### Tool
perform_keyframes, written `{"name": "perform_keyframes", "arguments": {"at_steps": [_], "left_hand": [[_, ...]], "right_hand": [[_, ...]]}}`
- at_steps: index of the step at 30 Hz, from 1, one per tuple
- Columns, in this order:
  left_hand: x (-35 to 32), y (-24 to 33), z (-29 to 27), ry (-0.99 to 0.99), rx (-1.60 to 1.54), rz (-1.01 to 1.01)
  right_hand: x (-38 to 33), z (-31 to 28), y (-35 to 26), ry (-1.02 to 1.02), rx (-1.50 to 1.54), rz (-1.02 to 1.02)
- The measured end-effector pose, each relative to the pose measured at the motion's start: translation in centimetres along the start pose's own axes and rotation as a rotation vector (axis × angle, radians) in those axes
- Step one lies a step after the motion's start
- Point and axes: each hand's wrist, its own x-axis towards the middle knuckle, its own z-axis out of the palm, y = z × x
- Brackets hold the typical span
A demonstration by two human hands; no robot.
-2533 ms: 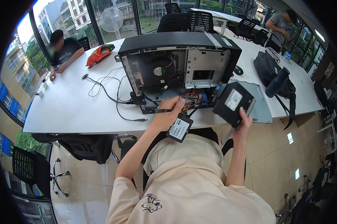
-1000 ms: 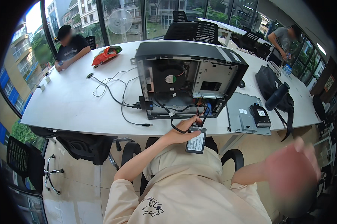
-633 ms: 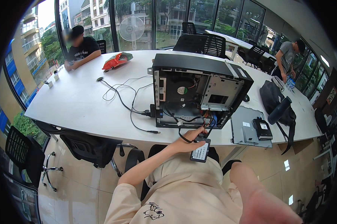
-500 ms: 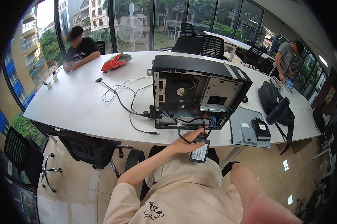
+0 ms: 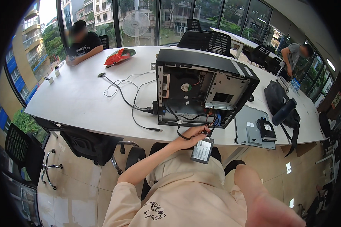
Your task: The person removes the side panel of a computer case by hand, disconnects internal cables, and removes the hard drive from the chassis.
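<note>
An open black desktop computer case (image 5: 206, 60) stands on the table with its inside facing me. My left hand (image 5: 193, 137) is in front of its lower edge, fingers closed round the cables (image 5: 207, 130) where they meet a small flat drive (image 5: 202, 151). The drive, dark with a white label, hangs below my fingers past the table's front edge, apparently still plugged to the cables. More black and coloured wires (image 5: 212, 118) run back into the case. My right hand (image 5: 270, 212) is raised close at the lower right, its fingers cut off by the picture's edge.
Right of the case lies a metal side panel (image 5: 243, 117) bearing a black drive unit (image 5: 266, 129) and a bracket. Beyond are a backpack (image 5: 276, 94) and a dark bottle (image 5: 284, 112). Loose cables (image 5: 130, 104) and a red bag (image 5: 119, 56) lie left. Two other people are at the tables.
My left thumb has shifted off the drive's upper edge onto the cables, and more of the drive's label shows. The view has moved slightly.
</note>
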Motion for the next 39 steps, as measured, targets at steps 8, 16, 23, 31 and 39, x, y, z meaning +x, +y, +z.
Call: {"name": "perform_keyframes", "arguments": {"at_steps": [8, 16, 23, 31, 39], "left_hand": [[0.2, 0.8, 0.5, 0.027, -0.135, 0.0], [0.1, 0.5, 1.3, 0.108, -0.129, 0.019], [-0.1, 0.4, 0.5, 0.085, -0.101, -0.029], [0.2, 0.9, 0.6, 0.089, 0.052, 0.028], [0.4, 1.3, 0.3, 0.043, 0.113, 0.081]], "right_hand": [[-10.7, 2.0, 1.1, 0.073, -0.166, 0.956], [-27.7, 3.8, 3.1, 0.269, 0.03, 1.89], [-29.2, 5.3, 4.9, 0.084, -0.104, 1.757], [-28.9, 5.4, 4.7, 0.098, -0.165, 1.688], [-29.9, 5.3, 4.7, 0.077, -0.17, 1.641]]}}
